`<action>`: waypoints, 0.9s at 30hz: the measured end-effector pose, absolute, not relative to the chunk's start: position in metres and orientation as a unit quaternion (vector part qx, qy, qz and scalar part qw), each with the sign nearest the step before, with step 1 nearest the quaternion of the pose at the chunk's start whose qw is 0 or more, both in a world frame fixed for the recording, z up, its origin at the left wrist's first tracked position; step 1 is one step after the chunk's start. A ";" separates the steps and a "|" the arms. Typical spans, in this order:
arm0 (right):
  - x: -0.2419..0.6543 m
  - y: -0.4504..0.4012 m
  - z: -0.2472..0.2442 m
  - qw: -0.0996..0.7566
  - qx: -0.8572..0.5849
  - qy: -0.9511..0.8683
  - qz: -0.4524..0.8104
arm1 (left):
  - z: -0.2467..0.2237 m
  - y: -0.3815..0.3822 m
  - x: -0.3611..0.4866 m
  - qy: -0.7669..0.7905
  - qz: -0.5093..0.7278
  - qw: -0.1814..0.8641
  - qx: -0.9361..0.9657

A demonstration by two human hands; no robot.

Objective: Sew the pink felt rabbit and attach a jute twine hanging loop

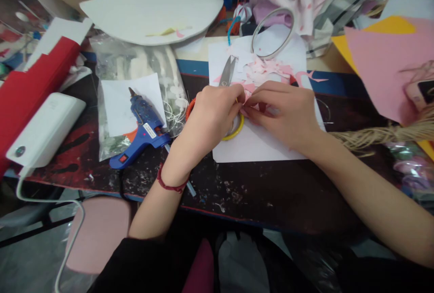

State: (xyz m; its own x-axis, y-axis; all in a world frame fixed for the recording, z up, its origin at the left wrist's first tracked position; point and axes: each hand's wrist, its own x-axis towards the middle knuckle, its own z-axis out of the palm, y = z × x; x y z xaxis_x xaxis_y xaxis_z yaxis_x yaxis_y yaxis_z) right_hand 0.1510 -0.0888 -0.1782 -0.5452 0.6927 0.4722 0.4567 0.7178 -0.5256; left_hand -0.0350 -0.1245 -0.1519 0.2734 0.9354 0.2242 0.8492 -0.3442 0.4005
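Note:
My left hand [215,112] and my right hand [285,112] meet over a white paper sheet [264,146], fingertips pinched together. A small piece of pink paper [248,96] shows at the fingertips, mostly covered by them. Under my left hand lies a pair of scissors [228,72], its blades pointing away; orange and yellow handle loops stick out around the hand. Just beyond my fingers, pink and white paper scraps [267,70] are heaped on the sheet. A ring-shaped roll of tape [255,40] stands on edge behind the scraps.
On the left, a blue glue gun [145,119] rests on a plastic bag [176,80], near a white power bank [47,128] with a cable and red material [44,89]. A white oval board [152,12] lies at the back. Pink paper [383,67] and twine [369,138] lie right.

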 end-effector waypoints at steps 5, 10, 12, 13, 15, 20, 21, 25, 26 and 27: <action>0.152 -0.090 -0.180 0.349 -0.320 -0.868 0.153 | -0.149 -0.125 -0.035 0.561 0.197 0.110 0.797; 0.151 -0.090 -0.181 0.368 -0.311 -0.868 0.122 | -0.148 -0.125 -0.034 0.565 0.177 0.112 0.798; 0.151 -0.090 -0.182 0.362 -0.315 -0.869 0.123 | -0.149 -0.125 -0.035 0.559 0.176 0.106 0.803; 0.151 -0.090 -0.182 0.360 -0.318 -0.868 0.124 | -0.150 -0.125 -0.035 0.554 0.177 0.101 0.807; 0.152 -0.090 -0.182 0.353 -0.322 -0.870 0.121 | -0.152 -0.124 -0.035 0.542 0.176 0.085 0.817; 0.153 -0.089 -0.184 0.350 -0.320 -0.874 0.110 | -0.153 -0.124 -0.033 0.543 0.136 0.037 0.828; 0.154 -0.088 -0.184 0.353 -0.317 -0.874 0.110 | -0.153 -0.124 -0.032 0.545 0.129 0.031 0.828; 0.156 -0.086 -0.181 0.349 -0.301 -0.881 0.109 | -0.152 -0.125 -0.030 0.553 0.114 0.024 0.825; 0.157 -0.085 -0.180 0.343 -0.297 -0.884 0.109 | -0.152 -0.125 -0.030 0.554 0.114 0.023 0.825; 0.157 -0.085 -0.179 0.337 -0.296 -0.887 0.108 | -0.152 -0.126 -0.030 0.553 0.118 0.019 0.825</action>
State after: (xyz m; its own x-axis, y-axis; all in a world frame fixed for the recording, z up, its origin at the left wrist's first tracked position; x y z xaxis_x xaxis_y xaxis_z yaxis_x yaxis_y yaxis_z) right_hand 0.1575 -0.0850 -0.1791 -0.5973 0.5974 0.5350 0.4520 0.8019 -0.3908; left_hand -0.0298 -0.1259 -0.1524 0.3614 0.9161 0.1737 0.9072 -0.3885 0.1613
